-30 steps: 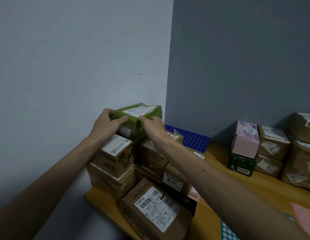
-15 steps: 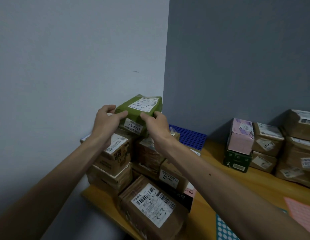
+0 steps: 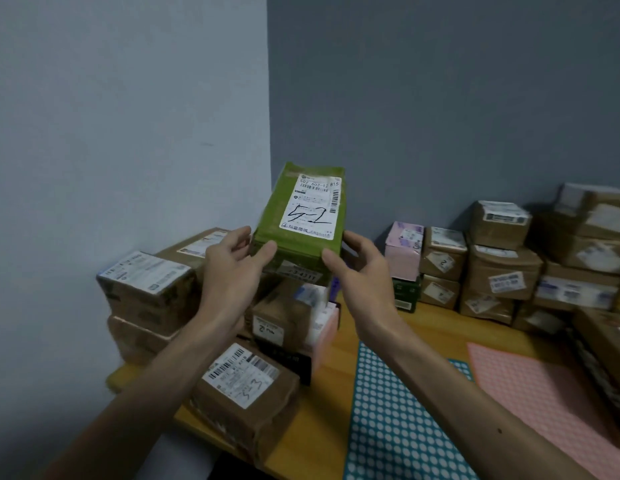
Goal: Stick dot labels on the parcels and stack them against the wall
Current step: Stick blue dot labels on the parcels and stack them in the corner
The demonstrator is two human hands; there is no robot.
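A green parcel [image 3: 290, 237] with a white shipping label marked in black pen is held tilted up above the corner stack. My left hand [image 3: 232, 268] grips its lower left edge, thumb on the front. My right hand [image 3: 357, 265] grips its lower right edge. Below them brown parcels [image 3: 149, 292] are stacked against the pale wall, and one brown parcel [image 3: 242, 389] marked 333 lies at the table's front. A teal sheet of white dot labels [image 3: 388, 427] and a pink dot sheet [image 3: 543, 393] lie flat on the wooden table [image 3: 332, 393].
A second pile of brown parcels [image 3: 502, 271] with a pink box [image 3: 403, 251] on a dark green box [image 3: 407, 294] stands against the grey back wall at the right. The table's left edge lies just past the corner stack.
Both hands have lifted the green parcel off the stack and tilted its labelled face toward me. The view has swung right and down, showing the dot sheets.
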